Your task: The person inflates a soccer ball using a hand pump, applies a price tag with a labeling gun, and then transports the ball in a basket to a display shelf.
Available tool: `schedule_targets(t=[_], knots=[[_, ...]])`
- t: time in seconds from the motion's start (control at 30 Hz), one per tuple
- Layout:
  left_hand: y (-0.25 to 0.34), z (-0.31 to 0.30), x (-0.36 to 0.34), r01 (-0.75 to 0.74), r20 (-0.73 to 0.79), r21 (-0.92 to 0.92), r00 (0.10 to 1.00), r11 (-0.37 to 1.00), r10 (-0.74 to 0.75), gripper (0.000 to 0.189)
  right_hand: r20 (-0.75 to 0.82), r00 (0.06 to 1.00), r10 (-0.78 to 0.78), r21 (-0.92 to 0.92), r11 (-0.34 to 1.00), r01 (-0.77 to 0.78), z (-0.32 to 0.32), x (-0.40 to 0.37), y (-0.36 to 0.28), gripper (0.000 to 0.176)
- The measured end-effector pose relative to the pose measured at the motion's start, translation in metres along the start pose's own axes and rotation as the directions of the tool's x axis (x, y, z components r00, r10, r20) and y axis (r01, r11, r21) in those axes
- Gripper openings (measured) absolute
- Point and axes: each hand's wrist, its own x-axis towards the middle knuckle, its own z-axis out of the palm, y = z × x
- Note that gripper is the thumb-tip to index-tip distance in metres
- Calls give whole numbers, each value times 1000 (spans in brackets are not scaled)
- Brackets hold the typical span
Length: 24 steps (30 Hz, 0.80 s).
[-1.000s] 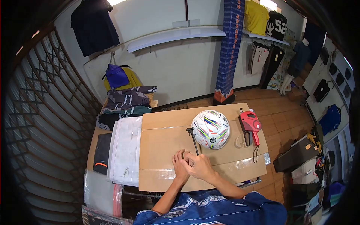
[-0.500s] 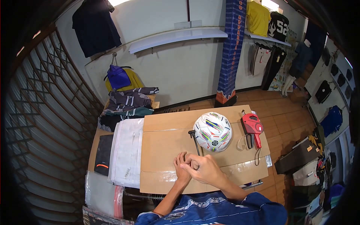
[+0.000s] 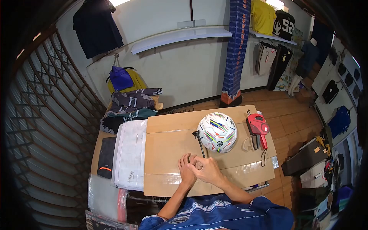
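My left hand [image 3: 188,168] and my right hand [image 3: 207,170] meet over the near middle of the cardboard sheet [image 3: 168,153]. The fingers of both are curled and press together; anything between them is too small to make out. Just beyond them lies a black pump-like tool [image 3: 199,142], its shaft pointing back at my right hand. A white ball [image 3: 217,132] with coloured marks rests against or close beside this tool. Farther right sits a red handheld labeller-like device [image 3: 258,128] with a black strap.
White plastic-wrapped packets [image 3: 129,153] and a dark folded item [image 3: 106,157] lie left of the cardboard. Folded clothes [image 3: 132,101] are piled at the back left. A blue pillar [image 3: 235,57] stands behind the table, and a dark box [image 3: 306,156] is at right.
My right hand has shifted slightly left and is turned more against my left hand. The ball looks slightly higher in view; the tool and red device stay in place.
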Motion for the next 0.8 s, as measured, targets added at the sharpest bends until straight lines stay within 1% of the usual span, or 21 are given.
schedule_targets(t=[0.1,0.27,0.37,0.47,0.57,0.67,0.8], knots=[[0,-1,2,-4,-10,-9,1000,1000,4,51,25,1000,-2,54,999,1,-15,0,-14,23],[9,-6,1,-20,-20,43,1000,999,21,51,71,995,-74,107,992,67,-77,-1,-86,22],[3,6,2,-15,-46,61,999,998,18,50,70,989,-128,82,989,122,-81,-1,-94,22],[3,-2,1,-32,-19,36,999,999,32,48,40,990,-132,48,990,130,-50,6,-68,24],[6,-4,3,-2,-31,-19,1000,1000,1,45,59,997,-57,79,996,52,-42,11,-60,26],[1,0,3,-25,-31,-11,999,1000,25,45,20,996,-88,22,996,87,-21,9,-23,25],[2,-2,2,-30,-23,11,999,1000,30,46,6,999,-52,-16,998,52,-4,5,-3,26]])
